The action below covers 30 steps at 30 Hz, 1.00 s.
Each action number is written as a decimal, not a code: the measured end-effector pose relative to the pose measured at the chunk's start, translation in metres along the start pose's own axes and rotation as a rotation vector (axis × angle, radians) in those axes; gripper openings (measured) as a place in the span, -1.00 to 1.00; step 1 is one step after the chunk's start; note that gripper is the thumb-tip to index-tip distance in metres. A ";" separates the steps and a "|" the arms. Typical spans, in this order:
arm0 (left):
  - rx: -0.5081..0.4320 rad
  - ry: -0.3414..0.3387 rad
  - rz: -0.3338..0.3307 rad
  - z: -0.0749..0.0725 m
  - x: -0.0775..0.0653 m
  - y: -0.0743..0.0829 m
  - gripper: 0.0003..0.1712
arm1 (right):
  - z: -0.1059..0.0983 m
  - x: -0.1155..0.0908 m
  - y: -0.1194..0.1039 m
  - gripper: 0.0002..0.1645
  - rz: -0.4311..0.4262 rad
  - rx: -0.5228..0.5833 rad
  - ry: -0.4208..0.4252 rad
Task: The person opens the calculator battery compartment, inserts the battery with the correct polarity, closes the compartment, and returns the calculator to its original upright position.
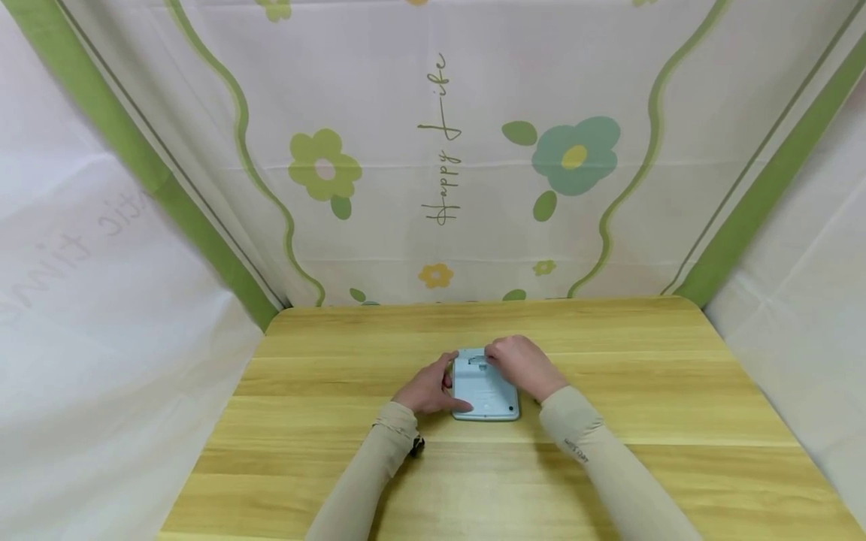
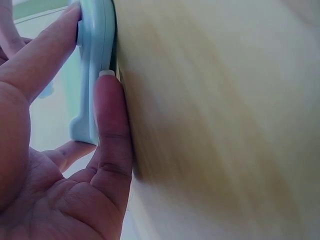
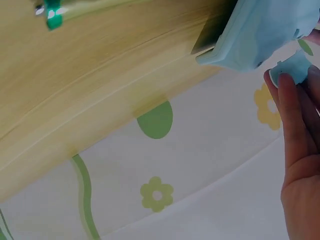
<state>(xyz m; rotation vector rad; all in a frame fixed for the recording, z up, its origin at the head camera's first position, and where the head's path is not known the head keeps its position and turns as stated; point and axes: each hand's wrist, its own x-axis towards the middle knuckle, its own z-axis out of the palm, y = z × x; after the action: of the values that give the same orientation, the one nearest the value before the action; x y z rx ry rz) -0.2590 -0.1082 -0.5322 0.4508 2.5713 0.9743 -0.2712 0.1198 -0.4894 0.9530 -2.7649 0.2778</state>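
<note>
A light-blue calculator point(image 1: 485, 391) lies back side up on the wooden table point(image 1: 325, 451), its small battery compartment point(image 1: 477, 361) uncovered near the far end. My left hand point(image 1: 428, 387) grips its left side, thumb on the back near the closer corner. In the left wrist view, fingertips press along the edge of the calculator point(image 2: 90, 65), low by the tabletop. My right hand point(image 1: 526, 366) is over the far right corner. Between its thumb and fingers it pinches a small light-blue battery cover point(image 3: 294, 67), seen in the right wrist view close to the calculator's thicker end.
Behind the table hangs a white curtain point(image 1: 379, 225) printed with flowers and lettering. More white fabric point(image 1: 101, 338) encloses the left and right sides. A small dark item point(image 1: 417, 447) is at the left wrist.
</note>
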 end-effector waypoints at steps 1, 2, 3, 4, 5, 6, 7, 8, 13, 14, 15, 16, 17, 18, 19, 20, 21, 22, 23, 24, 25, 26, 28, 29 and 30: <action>0.000 0.000 0.000 0.000 0.000 0.000 0.29 | -0.001 -0.001 0.001 -0.95 0.004 0.007 -0.001; 0.001 -0.001 -0.003 0.000 0.000 0.000 0.29 | -0.002 -0.002 0.003 -0.95 0.010 0.014 -0.002; -0.004 -0.001 -0.002 -0.001 0.000 0.000 0.30 | -0.002 -0.002 0.004 -0.95 0.017 0.018 -0.007; -0.009 -0.001 0.000 -0.001 -0.001 0.001 0.30 | -0.003 -0.003 0.006 -0.95 0.027 0.024 -0.010; -0.013 -0.001 0.003 -0.001 -0.001 0.001 0.30 | -0.004 -0.004 0.007 -0.95 0.036 0.028 -0.013; -0.013 0.000 0.005 -0.002 -0.002 0.001 0.30 | -0.004 -0.004 0.009 -0.95 0.046 0.032 -0.016; -0.011 0.000 0.004 -0.002 -0.002 0.002 0.31 | -0.005 -0.005 0.010 -0.95 0.055 0.035 -0.019; -0.008 0.000 0.003 -0.002 -0.002 0.002 0.31 | -0.006 -0.005 0.012 -0.95 0.063 0.041 -0.021; 0.000 0.005 -0.006 -0.001 -0.003 0.003 0.30 | -0.007 -0.011 0.020 -0.93 0.082 0.060 -0.016; -0.004 0.004 -0.004 -0.001 -0.003 0.004 0.30 | -0.007 -0.013 0.022 -0.93 0.083 0.065 -0.010; -0.011 0.004 -0.004 -0.001 -0.003 0.004 0.30 | -0.008 -0.015 0.023 -0.93 0.081 0.065 0.000; -0.015 0.003 -0.004 -0.001 -0.003 0.005 0.30 | -0.008 -0.017 0.025 -0.94 0.080 0.065 0.008; -0.021 0.001 -0.004 -0.001 -0.002 0.005 0.30 | -0.008 -0.019 0.027 -0.95 0.078 0.061 0.015; -0.022 -0.001 -0.006 0.000 -0.002 0.005 0.30 | -0.009 -0.021 0.029 -0.95 0.083 0.061 0.019; -0.021 -0.001 -0.009 0.000 -0.002 0.005 0.30 | -0.009 -0.022 0.031 -0.95 0.086 0.059 0.018; -0.020 -0.001 -0.010 0.000 -0.002 0.004 0.31 | -0.010 -0.024 0.033 -0.95 0.094 0.060 0.017; -0.019 0.001 -0.011 0.000 -0.002 0.004 0.31 | -0.010 -0.025 0.035 -0.95 0.100 0.060 0.018; -0.021 0.001 -0.009 0.000 -0.002 0.004 0.31 | -0.010 -0.027 0.037 -0.95 0.115 0.064 0.011; -0.019 0.000 -0.009 0.000 -0.002 0.003 0.31 | -0.011 -0.028 0.039 -0.94 0.130 0.066 0.004; -0.017 0.000 -0.010 0.000 -0.002 0.003 0.31 | -0.011 -0.029 0.041 -0.94 0.144 0.069 -0.001; -0.020 0.002 -0.005 0.000 -0.001 0.003 0.31 | -0.011 -0.030 0.044 -0.94 0.155 0.072 -0.006; -0.020 0.002 -0.004 0.000 -0.001 0.003 0.31 | -0.012 -0.031 0.046 -0.94 0.166 0.077 -0.011; -0.021 0.000 -0.006 0.000 0.000 0.003 0.32 | -0.012 -0.032 0.051 -0.93 0.187 0.085 -0.031; -0.018 -0.001 -0.007 0.000 0.000 0.002 0.32 | -0.011 -0.033 0.054 -0.92 0.194 0.086 -0.036; -0.016 -0.003 -0.007 0.000 0.001 0.003 0.32 | -0.011 -0.035 0.056 -0.92 0.201 0.087 -0.040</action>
<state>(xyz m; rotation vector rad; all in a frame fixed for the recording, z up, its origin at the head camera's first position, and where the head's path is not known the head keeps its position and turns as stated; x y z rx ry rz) -0.2590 -0.1056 -0.5307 0.4389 2.5593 0.9900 -0.2782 0.1861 -0.4940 0.7060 -2.9099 0.4180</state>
